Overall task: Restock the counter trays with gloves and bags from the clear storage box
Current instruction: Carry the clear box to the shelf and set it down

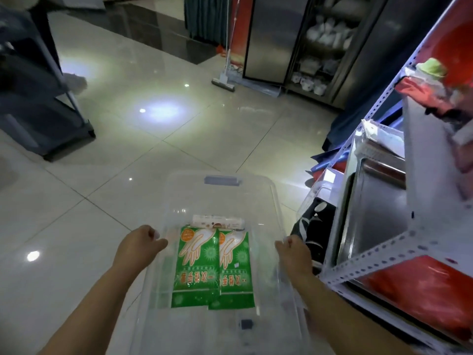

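Over tiled floor (107, 155), both hands' fingers (153, 235) clamp the clear storage box (222, 198).

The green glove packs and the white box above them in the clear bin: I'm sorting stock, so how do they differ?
The green glove packs are flat pouches printed with a hand outline, lying lengthwise side by side; the white box is a narrow carton lying crosswise at their far ends. There are two packs but one box. The packs are vivid green, the box pale. Both lie inside the clear storage box.
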### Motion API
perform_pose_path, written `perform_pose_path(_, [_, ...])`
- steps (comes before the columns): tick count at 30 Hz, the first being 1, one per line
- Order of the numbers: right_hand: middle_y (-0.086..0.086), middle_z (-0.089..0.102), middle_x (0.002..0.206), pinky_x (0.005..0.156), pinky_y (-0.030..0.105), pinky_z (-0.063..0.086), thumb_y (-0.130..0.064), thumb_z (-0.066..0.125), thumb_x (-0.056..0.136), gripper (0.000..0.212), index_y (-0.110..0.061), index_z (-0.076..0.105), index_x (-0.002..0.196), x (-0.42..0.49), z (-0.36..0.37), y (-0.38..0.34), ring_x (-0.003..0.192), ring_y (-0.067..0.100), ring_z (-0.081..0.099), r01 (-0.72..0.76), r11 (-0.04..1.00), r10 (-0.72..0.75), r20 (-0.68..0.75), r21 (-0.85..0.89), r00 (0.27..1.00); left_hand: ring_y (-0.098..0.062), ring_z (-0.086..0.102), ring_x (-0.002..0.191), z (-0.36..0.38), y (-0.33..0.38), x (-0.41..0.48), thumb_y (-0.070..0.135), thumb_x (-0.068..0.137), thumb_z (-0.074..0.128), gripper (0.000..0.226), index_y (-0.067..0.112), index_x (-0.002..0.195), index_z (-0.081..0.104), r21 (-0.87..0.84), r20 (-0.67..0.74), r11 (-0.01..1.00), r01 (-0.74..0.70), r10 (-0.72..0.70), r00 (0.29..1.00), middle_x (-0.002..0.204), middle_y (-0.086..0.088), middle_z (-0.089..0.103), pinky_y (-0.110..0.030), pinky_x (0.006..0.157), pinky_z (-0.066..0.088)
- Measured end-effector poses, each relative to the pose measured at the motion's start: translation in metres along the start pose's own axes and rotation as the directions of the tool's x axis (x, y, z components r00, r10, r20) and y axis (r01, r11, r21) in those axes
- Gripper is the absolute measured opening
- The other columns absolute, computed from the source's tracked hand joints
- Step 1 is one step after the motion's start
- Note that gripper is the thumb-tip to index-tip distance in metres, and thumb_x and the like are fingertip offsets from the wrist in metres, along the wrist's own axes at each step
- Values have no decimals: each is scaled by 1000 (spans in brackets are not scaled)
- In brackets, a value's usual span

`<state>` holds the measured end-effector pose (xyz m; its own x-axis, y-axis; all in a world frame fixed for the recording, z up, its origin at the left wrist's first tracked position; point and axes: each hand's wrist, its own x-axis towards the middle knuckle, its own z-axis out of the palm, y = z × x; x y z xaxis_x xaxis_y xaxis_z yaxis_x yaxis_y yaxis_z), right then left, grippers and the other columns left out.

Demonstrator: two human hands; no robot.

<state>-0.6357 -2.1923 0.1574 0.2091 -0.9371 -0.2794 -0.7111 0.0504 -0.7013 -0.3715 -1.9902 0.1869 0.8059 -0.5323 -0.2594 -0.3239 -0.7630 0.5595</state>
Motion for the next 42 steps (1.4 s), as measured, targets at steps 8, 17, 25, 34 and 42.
perform_pose_path(8, [-3, 59, 79, 55, 23, 36, -24, 60, 81, 10, -18, 53, 81, 160, 8, -78, 70, 16, 55, 59, 998, -58, 51, -33, 997, -25, 60, 71, -2, 82, 135, 23, 76, 71, 20, 11, 87, 59, -43, -3, 997, 60, -61, 998, 78, -8, 64, -31, 61, 44])
perform_pose_path(17, [4, 62, 89, 76, 35, 50, -22, 60, 84, 10, -14, 55, 87, 323, 35, -146, 84, 23, 60, -76, 996, 75, -13, -41, 997, -20, 57, 69, 19, 167, 336, 25, 76, 71, 21, 11, 86, 59, -9, 85, 1000, -25, 26, 996, 75, -3, 62, -28, 56, 37])
perform_pose_path(25, [3, 58, 90, 75, 31, 48, -16, 65, 82, 23, -7, 57, 102, 427, 35, -177, 84, 21, 59, -226, 974, 228, -104, 37, 968, -22, 54, 70, 52, 268, 495, 23, 76, 68, 18, 12, 84, 56, 107, 186, 977, -186, 164, 969, 73, -2, 56, -30, 62, 37])
perform_pose_path(34, [1, 59, 82, 72, 32, 47, -17, 64, 80, 22, -11, 56, 99, 554, 17, -122, 77, 21, 58, -415, 908, 418, -152, 51, 896, -22, 52, 74, 167, 381, 603, 23, 76, 68, 17, 13, 86, 60, 202, 396, 924, -325, 226, 890, 79, -2, 58, -29, 67, 35])
perform_pose_path(42, [-5, 50, 73, 48, 20, 32, -18, 62, 84, 19, -11, 53, 99, 684, 28, -43, 61, 9, 49, -519, 854, 520, -109, 45, 847, -24, 54, 74, 309, 441, 688, 26, 77, 64, 17, 13, 84, 55, 286, 499, 896, -340, 163, 851, 79, -4, 60, -30, 64, 36])
